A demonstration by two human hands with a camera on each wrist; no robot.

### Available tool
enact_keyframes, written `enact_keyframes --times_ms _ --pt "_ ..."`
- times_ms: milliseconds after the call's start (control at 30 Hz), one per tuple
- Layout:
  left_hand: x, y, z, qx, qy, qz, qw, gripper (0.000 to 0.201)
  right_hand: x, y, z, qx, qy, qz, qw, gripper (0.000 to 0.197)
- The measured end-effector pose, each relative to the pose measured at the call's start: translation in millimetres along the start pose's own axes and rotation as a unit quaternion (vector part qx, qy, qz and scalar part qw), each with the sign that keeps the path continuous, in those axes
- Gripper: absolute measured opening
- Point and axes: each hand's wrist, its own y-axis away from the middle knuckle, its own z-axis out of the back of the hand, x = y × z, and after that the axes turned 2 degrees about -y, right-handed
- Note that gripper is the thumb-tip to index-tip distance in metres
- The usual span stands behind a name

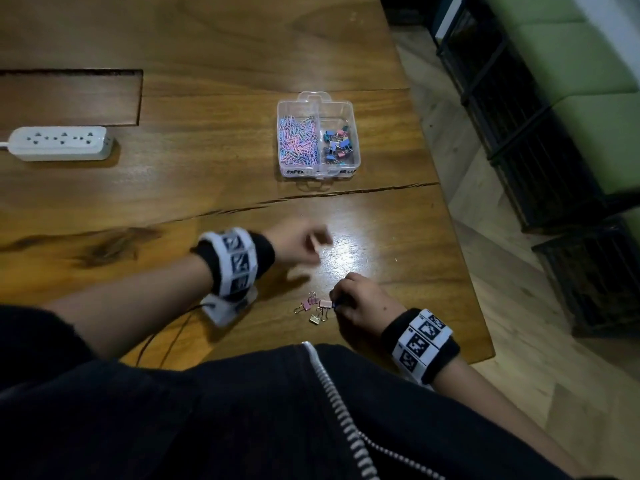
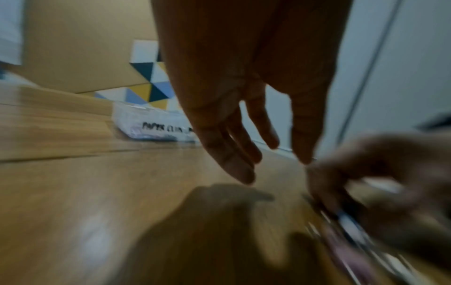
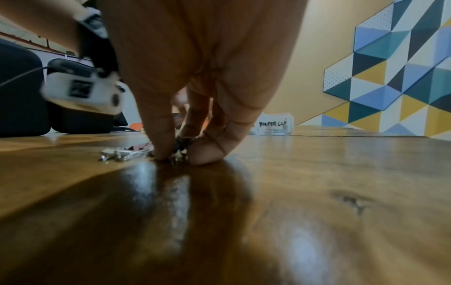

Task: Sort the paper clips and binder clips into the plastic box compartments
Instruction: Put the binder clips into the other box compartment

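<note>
Setting: a glossy brown wooden table [image 1: 207, 168] carrying a clear plastic two-compartment box [image 1: 356, 157], with a white power strip [image 1: 59, 143] well apart to the left.
Box contents: pastel wire paper clips [image 1: 298, 140] fill the left compartment; small coloured binder clips [image 1: 336, 145] lie in the right.
Unsorted items: a few small pink and gold binder clips [image 1: 313, 308] lie loose on the table near its front edge, well apart from the box.
Right hand [image 1: 363, 304]: fingertips [image 3: 207, 156] on the table, pinching a dark binder clip [image 3: 182, 148] at the edge of the loose group.
Left hand [image 1: 298, 242]: above the table, fingers loosely extended, holding nothing; blurred.
Handling: judged light, stiff and smooth metal, apt to skid on the polished wood; the folded body or raised wire handles offer the surest hold.
Stage: the sort appears nearly finished.
</note>
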Motion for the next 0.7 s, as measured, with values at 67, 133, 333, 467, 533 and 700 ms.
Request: enact_keyframes --times_ms 67,133,333,467,533,700 --pt "9 19 -25 0.122 -0.136 -0.035 0.983 0.058 0 -3 1 0.002 0.006 -0.012 1.000 0.022" --pt "14 30 -44 0.134 -0.249 -0.077 0.956 0.072 0 -6 3 -0.007 0.001 -0.018 1.000 0.019" --pt "16 39 -70 0.037 -0.311 -0.124 0.941 0.053 -12 -24 6 -0.096 -0.279 -0.119 0.948 0.019" --pt "21 43 -69 0.003 -0.244 -0.105 0.964 0.026 -9 -22 17 -0.095 -0.569 -0.179 0.797 0.025" --pt "22 44 -66 0.014 -0.251 -0.095 0.963 0.024 -9 -19 19 -0.079 -0.690 -0.182 0.696 0.024" --pt "24 43 -57 -0.001 -0.212 -0.069 0.975 0.017 -2 -13 13 -0.043 -0.748 -0.190 0.634 0.022"
